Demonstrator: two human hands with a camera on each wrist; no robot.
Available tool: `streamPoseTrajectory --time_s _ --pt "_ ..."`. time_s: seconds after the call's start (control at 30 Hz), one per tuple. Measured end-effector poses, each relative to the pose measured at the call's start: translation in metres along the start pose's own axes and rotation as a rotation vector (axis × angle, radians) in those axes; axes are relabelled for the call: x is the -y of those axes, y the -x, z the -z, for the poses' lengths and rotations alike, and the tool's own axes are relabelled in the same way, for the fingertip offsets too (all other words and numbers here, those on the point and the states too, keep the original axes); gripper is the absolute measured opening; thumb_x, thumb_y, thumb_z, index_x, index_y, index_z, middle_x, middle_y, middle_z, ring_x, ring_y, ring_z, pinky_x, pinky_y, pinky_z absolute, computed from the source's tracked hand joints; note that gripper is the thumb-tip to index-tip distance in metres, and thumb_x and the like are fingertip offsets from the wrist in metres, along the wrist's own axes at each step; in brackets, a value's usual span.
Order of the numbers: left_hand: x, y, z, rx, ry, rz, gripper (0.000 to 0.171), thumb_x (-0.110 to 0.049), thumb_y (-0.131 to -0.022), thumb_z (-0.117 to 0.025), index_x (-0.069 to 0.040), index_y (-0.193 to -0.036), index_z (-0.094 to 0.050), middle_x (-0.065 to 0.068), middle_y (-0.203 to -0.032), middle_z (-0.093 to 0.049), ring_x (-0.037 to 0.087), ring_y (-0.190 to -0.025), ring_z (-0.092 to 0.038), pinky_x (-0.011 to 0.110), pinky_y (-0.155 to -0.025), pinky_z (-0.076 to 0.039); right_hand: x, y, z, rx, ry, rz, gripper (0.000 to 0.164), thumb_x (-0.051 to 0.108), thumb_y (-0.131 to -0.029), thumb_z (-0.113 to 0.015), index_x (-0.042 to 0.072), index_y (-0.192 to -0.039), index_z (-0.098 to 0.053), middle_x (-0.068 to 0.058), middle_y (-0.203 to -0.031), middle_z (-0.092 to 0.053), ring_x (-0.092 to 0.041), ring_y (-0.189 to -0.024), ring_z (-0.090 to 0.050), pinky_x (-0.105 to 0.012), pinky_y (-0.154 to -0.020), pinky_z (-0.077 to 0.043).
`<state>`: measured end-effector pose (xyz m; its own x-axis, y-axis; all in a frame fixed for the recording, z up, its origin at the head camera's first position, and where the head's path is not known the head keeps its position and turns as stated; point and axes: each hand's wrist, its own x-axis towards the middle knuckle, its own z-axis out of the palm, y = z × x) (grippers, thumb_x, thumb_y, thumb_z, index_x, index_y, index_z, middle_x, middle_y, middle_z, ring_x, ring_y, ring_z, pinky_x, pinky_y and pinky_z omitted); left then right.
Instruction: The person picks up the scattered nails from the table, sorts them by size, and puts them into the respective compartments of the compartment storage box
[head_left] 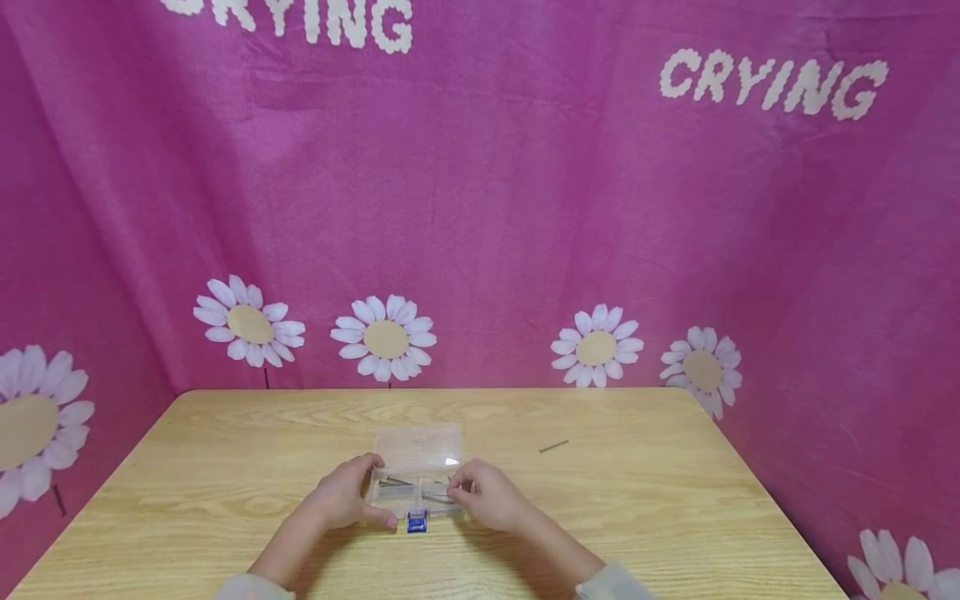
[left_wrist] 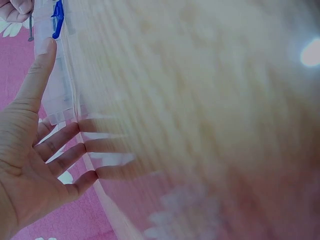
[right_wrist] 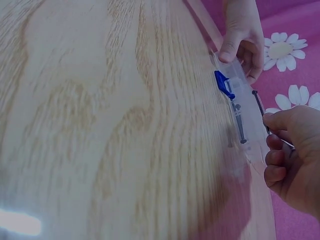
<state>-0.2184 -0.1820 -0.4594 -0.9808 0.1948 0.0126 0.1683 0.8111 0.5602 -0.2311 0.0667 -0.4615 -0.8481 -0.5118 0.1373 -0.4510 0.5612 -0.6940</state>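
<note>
A clear plastic box lies on the table with its lid folded back and a blue latch at the front. Several dark nails lie in its compartments. My left hand holds the box at its left end, thumb along the front wall and fingers round the far side. Over the right compartment, my right hand pinches a nail between thumb and forefinger. The headed end of this nail sticks out past the fingertips in the right wrist view; the rest is hidden by the hand.
One loose nail lies on the wooden table, to the right of the box and farther back. A pink curtain with daisies hangs behind the far table edge and along both sides.
</note>
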Motion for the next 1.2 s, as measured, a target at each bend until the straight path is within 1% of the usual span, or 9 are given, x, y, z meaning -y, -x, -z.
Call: streamPoseTrajectory --time_s 0.17,0.47,0.6,0.77,0.9,0.97,1.07,1.13,1.2 --pt "0.0 -0.001 0.0 0.002 -0.004 0.005 0.086 -0.041 -0.05 -0.09 -0.004 -0.118 -0.053 0.015 -0.117 -0.061 0.035 -0.112 -0.055 0.053 -0.097 -0.043 -0.001 -0.002 -0.003 -0.009 -0.005 -0.016 0.008 0.014 -0.088 -0.062 0.008 -0.084 -0.066 0.003 -0.081 -0.053 -0.003 -0.071 -0.045 -0.017 -0.062 -0.042" --pt "-0.001 0.0 0.001 0.001 -0.005 0.005 0.086 -0.042 -0.05 -0.09 -0.005 -0.118 -0.053 0.015 -0.117 -0.061 0.036 -0.112 -0.055 0.053 -0.097 -0.043 0.0 -0.002 -0.004 -0.007 -0.02 -0.047 0.008 0.015 -0.088 -0.061 0.009 -0.083 -0.066 0.004 -0.082 -0.053 -0.005 -0.073 -0.045 -0.018 -0.064 -0.042" --pt "-0.001 0.0 0.001 0.001 -0.003 0.007 0.086 -0.042 -0.05 -0.09 -0.005 -0.118 -0.053 0.016 -0.118 -0.06 0.036 -0.113 -0.054 0.053 -0.098 -0.043 0.0 -0.002 -0.005 -0.005 -0.036 -0.051 0.008 0.014 -0.087 -0.062 0.009 -0.084 -0.066 0.003 -0.083 -0.053 -0.006 -0.074 -0.046 -0.018 -0.064 -0.043" --pt "-0.001 0.0 0.0 -0.001 0.003 0.007 0.086 -0.041 -0.049 -0.09 -0.004 -0.118 -0.054 0.016 -0.117 -0.061 0.036 -0.112 -0.055 0.053 -0.098 -0.043 -0.001 -0.003 -0.005 -0.02 -0.038 -0.034 0.011 0.018 -0.086 -0.064 0.008 -0.086 -0.068 0.003 -0.08 -0.054 -0.005 -0.073 -0.046 -0.018 -0.063 -0.043" --pt "-0.002 0.0 0.001 0.001 0.002 0.01 0.086 -0.041 -0.049 -0.09 -0.004 -0.118 -0.054 0.016 -0.117 -0.061 0.036 -0.112 -0.055 0.053 -0.098 -0.043 -0.002 -0.004 -0.003 -0.026 -0.045 -0.027 0.013 0.02 -0.085 -0.066 0.008 -0.087 -0.069 0.003 -0.078 -0.055 -0.004 -0.072 -0.046 -0.018 -0.062 -0.043" --pt "-0.002 0.0 0.0 0.002 -0.002 0.009 0.086 -0.041 -0.05 -0.09 -0.004 -0.118 -0.053 0.015 -0.117 -0.061 0.035 -0.112 -0.055 0.052 -0.098 -0.043 -0.004 -0.005 -0.001 -0.021 -0.056 -0.031 0.012 0.02 -0.085 -0.066 0.009 -0.088 -0.07 0.003 -0.078 -0.057 -0.004 -0.068 -0.047 -0.018 -0.058 -0.044" --pt "-0.001 -0.001 0.0 0.002 -0.007 0.006 0.086 -0.042 -0.05 -0.09 -0.004 -0.118 -0.053 0.015 -0.117 -0.061 0.035 -0.113 -0.055 0.052 -0.098 -0.043 -0.008 -0.006 0.002 -0.021 -0.068 -0.034 0.013 0.02 -0.085 -0.066 0.009 -0.091 -0.069 0.002 -0.08 -0.058 -0.004 -0.067 -0.049 -0.019 -0.057 -0.045" --pt "-0.001 -0.001 0.0 0.003 -0.008 0.005 0.086 -0.042 -0.05 -0.09 -0.004 -0.118 -0.053 0.015 -0.117 -0.061 0.035 -0.113 -0.055 0.052 -0.099 -0.043 -0.012 -0.006 0.005 -0.025 -0.071 -0.036 0.014 0.02 -0.086 -0.065 0.009 -0.092 -0.069 0.001 -0.083 -0.059 -0.006 -0.068 -0.05 -0.02 -0.057 -0.046" --pt "0.0 -0.001 0.0 0.005 -0.007 0.006 0.087 -0.041 -0.05 -0.09 -0.003 -0.118 -0.053 0.016 -0.117 -0.061 0.035 -0.113 -0.055 0.052 -0.099 -0.043 -0.017 -0.005 0.009 -0.032 -0.072 -0.046 0.015 0.021 -0.087 -0.064 0.009 -0.094 -0.068 0.0 -0.086 -0.059 -0.008 -0.074 -0.05 -0.021 -0.062 -0.046"
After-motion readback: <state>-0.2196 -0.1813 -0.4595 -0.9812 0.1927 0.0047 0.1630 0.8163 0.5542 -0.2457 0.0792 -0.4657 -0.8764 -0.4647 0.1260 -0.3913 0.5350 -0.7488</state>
